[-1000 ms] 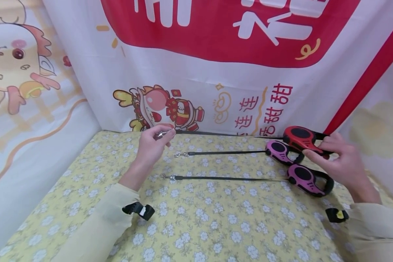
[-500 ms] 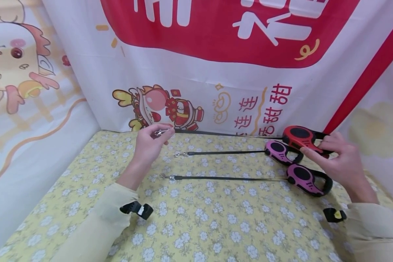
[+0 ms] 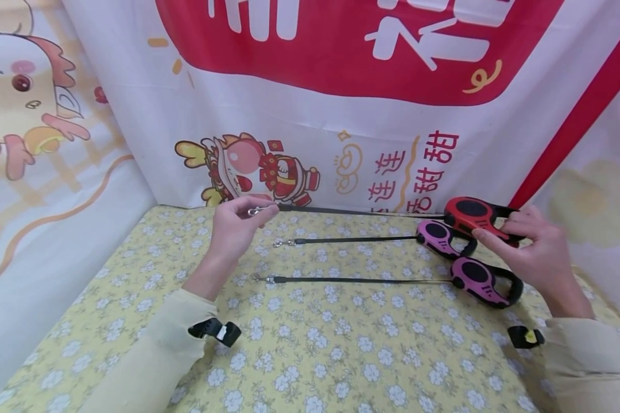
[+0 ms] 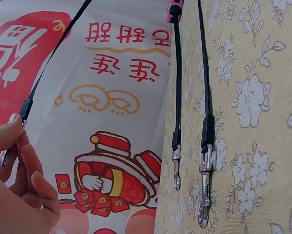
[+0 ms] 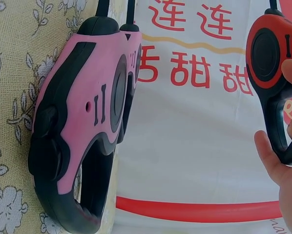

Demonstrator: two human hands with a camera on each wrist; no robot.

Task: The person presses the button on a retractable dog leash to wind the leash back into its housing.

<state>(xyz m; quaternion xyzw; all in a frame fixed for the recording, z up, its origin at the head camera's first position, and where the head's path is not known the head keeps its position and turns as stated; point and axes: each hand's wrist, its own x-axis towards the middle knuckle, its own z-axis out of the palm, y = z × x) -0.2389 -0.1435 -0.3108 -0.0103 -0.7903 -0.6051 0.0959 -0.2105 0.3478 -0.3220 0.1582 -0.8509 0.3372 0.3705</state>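
Observation:
My right hand (image 3: pixel 539 252) grips the black handle of a red retractable dog leash (image 3: pixel 470 213) at the back right. Its dark strap (image 3: pixel 336 210) stretches left to my left hand (image 3: pixel 235 226), whose thumb and fingers pinch the metal clip end (image 3: pixel 255 211). In the left wrist view the strap (image 4: pixel 51 61) rises taut from the pinch. Two pink retractable leashes lie in front of the red one: a nearer one (image 3: pixel 477 281) and a farther one (image 3: pixel 441 238). Their straps run left across the cloth, ending in silver clips (image 3: pixel 284 243).
A yellow floral cloth (image 3: pixel 341 355) covers the table. A white and red printed curtain (image 3: pixel 310 132) hangs along the back edge, close behind the held leash. Another printed sheet (image 3: pixel 46 189) hangs at the left. Each wrist wears a black strap (image 3: pixel 217 331).
Both hands stay nearly in place, keeping the red leash's strap drawn out. The head view has shifted very slightly. The pink leashes lie as before.

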